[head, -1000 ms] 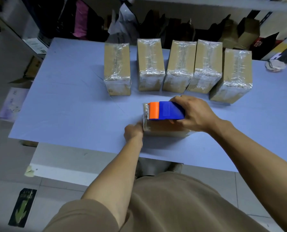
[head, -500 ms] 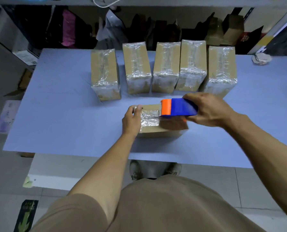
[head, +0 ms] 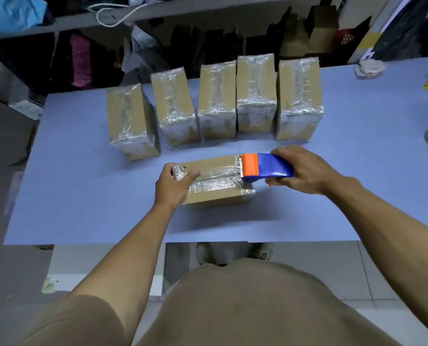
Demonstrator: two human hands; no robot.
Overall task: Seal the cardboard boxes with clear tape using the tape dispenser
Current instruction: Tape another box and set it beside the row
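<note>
The tape dispenser [head: 264, 166] is clenched in the right hand [head: 301, 171] at mid-frame. The light, stiff cardboard box [head: 214, 181] is pressed flat at its slippery taped left end by the left hand's [head: 174, 183] grip.

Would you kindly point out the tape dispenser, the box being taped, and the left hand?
tape dispenser [head: 270, 165]: head view, on its blue body.
box being taped [head: 215, 196]: head view, on its near side wall.
left hand [head: 174, 183]: head view, on its back.

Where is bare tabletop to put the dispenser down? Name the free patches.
Free: tabletop left of the left hand, and right of the right hand toward the far edge. Crowded: the row of sealed boxes behind the box being taped.
</note>
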